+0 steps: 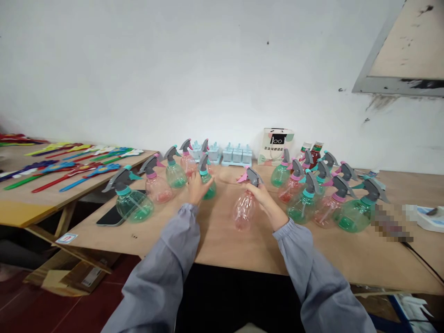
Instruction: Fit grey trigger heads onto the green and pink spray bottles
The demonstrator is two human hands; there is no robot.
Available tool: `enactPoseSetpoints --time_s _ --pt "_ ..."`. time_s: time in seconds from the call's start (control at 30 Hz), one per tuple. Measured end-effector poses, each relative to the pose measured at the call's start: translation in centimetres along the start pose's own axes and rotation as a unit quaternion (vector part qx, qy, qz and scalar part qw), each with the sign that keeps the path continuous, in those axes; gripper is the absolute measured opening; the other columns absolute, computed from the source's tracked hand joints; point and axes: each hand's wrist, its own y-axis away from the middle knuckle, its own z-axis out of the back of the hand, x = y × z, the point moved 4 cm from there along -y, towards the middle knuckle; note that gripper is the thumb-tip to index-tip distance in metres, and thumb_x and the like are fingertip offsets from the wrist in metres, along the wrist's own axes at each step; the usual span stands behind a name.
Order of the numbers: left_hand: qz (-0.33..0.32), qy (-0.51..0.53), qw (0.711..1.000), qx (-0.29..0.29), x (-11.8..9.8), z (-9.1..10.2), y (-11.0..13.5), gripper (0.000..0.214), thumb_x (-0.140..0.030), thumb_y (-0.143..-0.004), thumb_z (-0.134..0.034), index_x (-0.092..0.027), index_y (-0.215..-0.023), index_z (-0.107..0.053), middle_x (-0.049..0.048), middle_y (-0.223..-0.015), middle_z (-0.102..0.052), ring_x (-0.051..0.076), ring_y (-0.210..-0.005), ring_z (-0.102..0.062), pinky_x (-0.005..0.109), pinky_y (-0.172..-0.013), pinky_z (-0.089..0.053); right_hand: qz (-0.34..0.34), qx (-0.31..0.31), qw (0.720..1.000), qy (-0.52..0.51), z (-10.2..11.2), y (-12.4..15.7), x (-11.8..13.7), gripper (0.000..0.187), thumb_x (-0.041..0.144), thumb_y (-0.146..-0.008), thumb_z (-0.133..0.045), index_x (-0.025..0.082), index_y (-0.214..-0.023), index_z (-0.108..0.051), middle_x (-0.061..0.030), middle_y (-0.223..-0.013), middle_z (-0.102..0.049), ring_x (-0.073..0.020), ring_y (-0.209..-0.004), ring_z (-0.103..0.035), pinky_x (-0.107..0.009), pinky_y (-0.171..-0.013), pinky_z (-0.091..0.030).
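Observation:
On the wooden table, a clear pink spray bottle (244, 213) with a grey and pink trigger head stands in front of me. My right hand (259, 193) is closed around its neck, just under the head. Farther left, my left hand (198, 188) has its thumb and fingers apart. A green spray bottle (210, 188) with a teal collar is right behind it, partly covered by the hand; whether they touch I cannot tell. More pink and green bottles stand at either side, such as a green bottle (134, 208) at left and another green bottle (353, 216) at right.
A dark phone (110, 217) lies under the left bottles. Light blue popsicle moulds (237, 155) and a printed bag (275, 147) stand by the wall. A side table at left holds colourful hand-shaped clappers (74, 178). At far right is a white tray (432, 223).

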Motion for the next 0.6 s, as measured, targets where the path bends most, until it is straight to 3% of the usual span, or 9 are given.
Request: enactPoseSetpoints --time_s 0.1,0.23,0.33,0.47,0.6 --pt "-0.044 -0.018 0.999 -0.024 -0.4 0.8 3.4 0.058 -0.055 -0.081 -0.068 -0.015 -0.12 -0.055 0.0205 -0.123 -0.063 0.04 -0.124 -0.057 0.054 -0.105 -0.043 -0.076 0.019 0.996 -0.053 -0.3 0.2 1.4 0.044 0.04 -0.059 -0.078 0.024 -0.1 -0.072 -0.0066 -0.105 -0.079 -0.0277 -0.102 -0.072 -0.036 -0.077 -0.057" --pt "-0.09 0.054 0.993 -0.045 -0.6 0.9 6.3 0.068 -0.06 -0.079 -0.068 -0.016 -0.128 -0.053 0.0191 -0.119 -0.066 0.037 -0.119 -0.062 0.048 -0.101 -0.048 -0.073 0.03 0.992 -0.098 -0.9 0.0 3.1 0.035 0.035 -0.057 -0.077 0.025 -0.09 -0.072 -0.004 -0.102 -0.08 -0.0254 -0.099 -0.074 -0.032 -0.074 -0.057" --pt "-0.081 0.082 0.993 -0.028 -0.7 0.6 6.8 0.075 -0.059 -0.079 -0.069 -0.017 -0.137 -0.047 0.0185 -0.122 -0.066 0.037 -0.12 -0.063 0.048 -0.099 -0.05 -0.06 0.007 0.992 -0.106 -1.1 -0.6 3.3 0.03 0.034 -0.057 -0.074 0.024 -0.084 -0.07 -0.0036 -0.094 -0.08 -0.0248 -0.094 -0.075 -0.031 -0.072 -0.057" --pt "-0.09 0.097 0.991 -0.026 -1.1 0.7 6.6 0.07 -0.057 -0.079 -0.071 -0.018 -0.133 -0.05 0.0175 -0.122 -0.067 0.036 -0.125 -0.06 0.048 -0.103 -0.049 -0.06 -0.03 0.986 -0.15 -1.3 -1.2 2.8 0.025 0.032 -0.055 -0.066 0.023 -0.078 -0.064 -0.0006 -0.078 -0.077 -0.022 -0.079 -0.074 -0.03 -0.066 -0.056" --pt "-0.082 0.098 0.992 -0.013 -1.2 0.9 6.7 0.071 -0.055 -0.078 -0.072 -0.018 -0.133 -0.05 0.0179 -0.121 -0.067 0.036 -0.126 -0.06 0.048 -0.105 -0.048 -0.087 0.003 0.985 -0.15 -1.9 -1.0 2.5 0.022 0.03 -0.052 -0.067 0.022 -0.073 -0.064 -0.0021 -0.081 -0.078 -0.0215 -0.081 -0.074 -0.028 -0.065 -0.055"
